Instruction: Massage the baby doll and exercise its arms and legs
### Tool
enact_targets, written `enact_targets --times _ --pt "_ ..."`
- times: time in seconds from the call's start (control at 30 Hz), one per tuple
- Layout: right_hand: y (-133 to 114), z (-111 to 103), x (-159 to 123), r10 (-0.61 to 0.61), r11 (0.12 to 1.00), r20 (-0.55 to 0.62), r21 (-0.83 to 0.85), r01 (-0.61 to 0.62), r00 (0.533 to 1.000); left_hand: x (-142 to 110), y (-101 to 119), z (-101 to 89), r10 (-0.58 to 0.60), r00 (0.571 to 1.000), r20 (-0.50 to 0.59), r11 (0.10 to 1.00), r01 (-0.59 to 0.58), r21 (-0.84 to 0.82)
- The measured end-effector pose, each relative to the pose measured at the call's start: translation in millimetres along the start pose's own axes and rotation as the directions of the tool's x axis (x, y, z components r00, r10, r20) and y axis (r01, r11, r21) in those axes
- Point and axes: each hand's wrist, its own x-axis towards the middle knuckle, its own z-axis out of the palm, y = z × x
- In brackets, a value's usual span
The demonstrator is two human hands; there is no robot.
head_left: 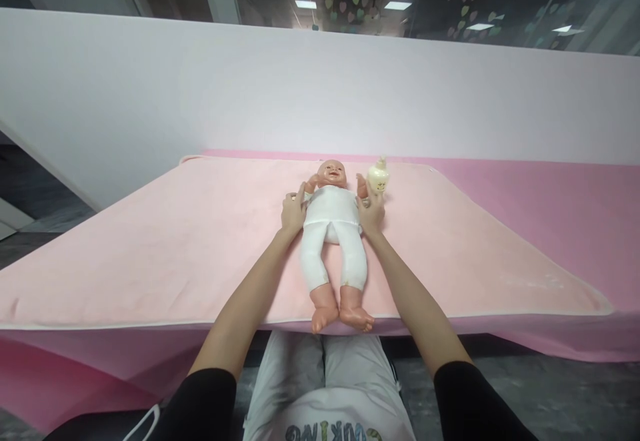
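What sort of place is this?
Possibly an infant-care training room: a baby doll lies on a peach blanket, and a white partition stands behind the pink-covered table.

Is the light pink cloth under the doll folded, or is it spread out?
Spread out: the light pink cloth lies wide and mostly flat beneath the doll, reaching far to both sides.

On the white top [345,406] we make out coloured lettering [333,432], upside down and cut by the bottom edge, perhaps COOKING; small marks [381,186] on the cream bottle [377,173] we cannot read.
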Motion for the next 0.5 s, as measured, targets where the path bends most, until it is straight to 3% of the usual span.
enact_targets --times 0.1,0.17,0.37,0.5 --pt "-7.2 -2.7 -4.5 -0.132 0.98 0.204 -0.118 0.158 0.97 -0.2 8.3 -2.7 0.095 0.993 0.063 0.986 -0.103 0.13" --pt "-9.8 -3.9 -4.9 -0.166 0.964 0.268 -0.157 0.213 0.949 0.2 11.6 -3.8 0.117 0.989 0.085 0.975 -0.131 0.181" --pt "-7.3 -2.3 -1.9 -0.203 0.938 0.302 -0.212 0.273 0.931 -1.2 12.2 -4.2 0.131 0.987 0.097 0.962 -0.15 0.228" --pt "-1.6 1.6 -4.7 -0.145 0.974 0.215 -0.14 0.177 0.966 -1.3 4.1 0.1 0.077 0.997 0.026 0.995 -0.079 0.062"
